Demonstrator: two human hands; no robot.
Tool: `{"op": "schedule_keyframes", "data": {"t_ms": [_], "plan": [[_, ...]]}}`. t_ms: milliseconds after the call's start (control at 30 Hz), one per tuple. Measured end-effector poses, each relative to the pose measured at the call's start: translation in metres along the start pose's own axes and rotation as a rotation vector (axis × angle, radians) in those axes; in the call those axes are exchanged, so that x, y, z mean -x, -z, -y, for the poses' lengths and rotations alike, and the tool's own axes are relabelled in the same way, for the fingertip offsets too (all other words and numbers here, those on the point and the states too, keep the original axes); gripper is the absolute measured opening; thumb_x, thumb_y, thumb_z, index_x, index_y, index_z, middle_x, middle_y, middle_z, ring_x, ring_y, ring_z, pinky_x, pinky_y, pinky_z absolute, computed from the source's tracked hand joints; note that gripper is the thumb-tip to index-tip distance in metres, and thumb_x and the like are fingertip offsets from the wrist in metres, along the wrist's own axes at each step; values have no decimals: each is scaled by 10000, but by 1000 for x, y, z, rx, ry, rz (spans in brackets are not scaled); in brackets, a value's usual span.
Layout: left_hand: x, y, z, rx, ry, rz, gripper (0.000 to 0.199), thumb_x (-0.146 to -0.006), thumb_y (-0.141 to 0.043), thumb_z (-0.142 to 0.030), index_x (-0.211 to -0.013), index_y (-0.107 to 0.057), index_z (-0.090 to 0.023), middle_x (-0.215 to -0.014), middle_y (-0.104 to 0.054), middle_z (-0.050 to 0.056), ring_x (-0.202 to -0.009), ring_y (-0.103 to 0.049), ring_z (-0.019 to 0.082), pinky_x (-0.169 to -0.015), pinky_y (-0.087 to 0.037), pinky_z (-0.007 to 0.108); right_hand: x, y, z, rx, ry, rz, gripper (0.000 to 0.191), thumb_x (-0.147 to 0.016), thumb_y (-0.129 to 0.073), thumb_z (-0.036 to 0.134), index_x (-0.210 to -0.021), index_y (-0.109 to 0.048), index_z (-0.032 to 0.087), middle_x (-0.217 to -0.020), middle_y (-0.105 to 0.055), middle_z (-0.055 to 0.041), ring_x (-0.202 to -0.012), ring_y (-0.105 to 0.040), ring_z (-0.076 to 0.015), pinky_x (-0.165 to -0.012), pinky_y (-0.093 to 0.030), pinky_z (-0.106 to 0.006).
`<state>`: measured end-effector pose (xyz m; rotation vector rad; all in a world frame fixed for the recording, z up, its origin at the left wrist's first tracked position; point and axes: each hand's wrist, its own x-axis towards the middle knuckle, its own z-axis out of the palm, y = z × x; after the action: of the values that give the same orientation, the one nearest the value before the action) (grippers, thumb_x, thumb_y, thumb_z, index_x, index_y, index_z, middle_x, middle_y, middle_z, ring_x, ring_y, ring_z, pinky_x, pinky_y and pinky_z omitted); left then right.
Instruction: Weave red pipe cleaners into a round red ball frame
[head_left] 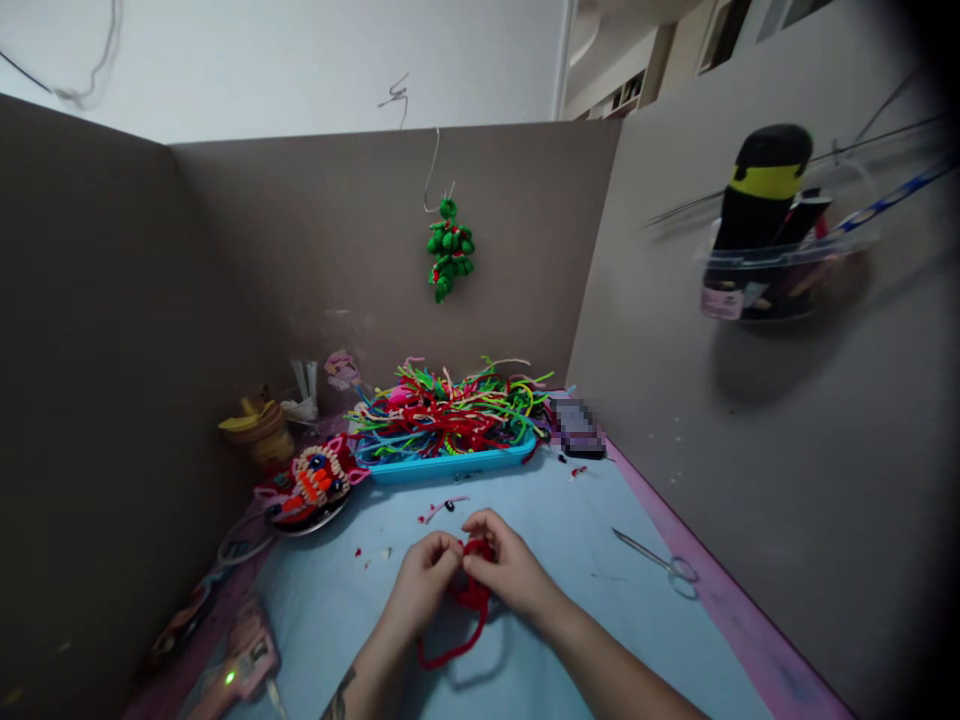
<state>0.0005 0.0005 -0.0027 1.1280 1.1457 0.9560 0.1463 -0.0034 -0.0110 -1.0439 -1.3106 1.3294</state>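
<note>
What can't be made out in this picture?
All in the head view:
Red cord: partly hidden by the left hand and right hand.
Phone: its screen is blurred by coarse squares.
Pink tool: cut off by the bottom edge.
Pale scrap: too small to identify.

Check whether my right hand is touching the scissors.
Apart. The head view shows a wide stretch of blue cloth between your right hand and the scissors, which lie off to its right.

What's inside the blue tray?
The blue tray holds a tangled heap of strands, red, green, pink and yellow among them, some rising above its rim. The heap hides the tray's floor, so anything buried beneath can't be seen.
</note>
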Motion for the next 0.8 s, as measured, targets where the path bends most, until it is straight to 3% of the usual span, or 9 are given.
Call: {"op": "schedule_keyframes", "data": {"t_ms": [100,167,400,667,800], "plan": [[-1,2,-2,26,4,6,158,-657,-652,-299,-626,-573,-165,-508,-537,-41,-476,-465,104,-499,-342,217,3,0,7,226,173,-22,188,-717,-599,128,-886,-639,198,-823,-602,-5,-779,-572,-151,-708,-440,-257],[-1,3,-3,24,-2,23,168,-657,-654,-301,-610,-564,-166,-503,-535,-36,-482,-460,105,-509,-342,220,4,1,10,322,230,-17,130,-782,-571,142,-846,-672,193,-809,-614,-20,-781,-583,-158,-708,-446,-260],[-1,3,-3,11,-9,53,199,-672,-652,-322,-594,-546,-173,-500,-527,-35,-481,-458,107,-520,-345,231,5,6,5,488,356,10,267,-819,-486,41,-887,-687,204,-826,-610,-28,-813,-595,-159,-751,-458,-264],[0,-1,-4,-57,-39,43,205,-699,-642,-357,-640,-546,-185,-527,-563,-29,-498,-500,129,-536,-380,246,3,5,2,613,352,-13,299,-811,-454,-10,-870,-644,213,-856,-602,-38,-852,-566,-189,-779,-449,-305],[1,-1,-1,-221,-128,19,195,-757,-580,-365,-675,-546,-191,-580,-588,-6,-555,-529,159,-574,-402,269,3,4,0,688,317,-44,300,-784,-435,-33,-826,-612,205,-868,-583,-44,-862,-546,-198,-782,-439,-320]]}}
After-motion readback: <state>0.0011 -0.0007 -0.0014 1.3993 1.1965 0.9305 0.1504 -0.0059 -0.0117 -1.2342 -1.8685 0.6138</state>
